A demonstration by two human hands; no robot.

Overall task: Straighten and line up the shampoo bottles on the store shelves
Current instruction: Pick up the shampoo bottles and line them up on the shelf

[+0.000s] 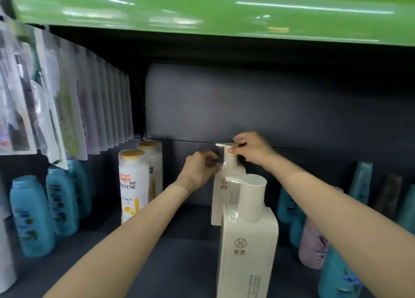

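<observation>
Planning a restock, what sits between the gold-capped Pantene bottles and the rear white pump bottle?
Only bare dark shelf and the left hand, seen in the head view.

The white gold-capped bottle [134,185] left of my arms reads "PANTENE". The cream pump bottle [247,241] nearest me carries a round logo above lettering too blurred to read.

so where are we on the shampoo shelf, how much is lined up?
Done, by the look of it: the two Pantene bottles stand upright in file, as do the blue bottles at left. In hand: the rear white pump bottle, left hand on its shoulder, right hand pinching the pump head. Left: the front white pump bottle sits off-line from the rear one; the bottles at right look uneven.
</observation>
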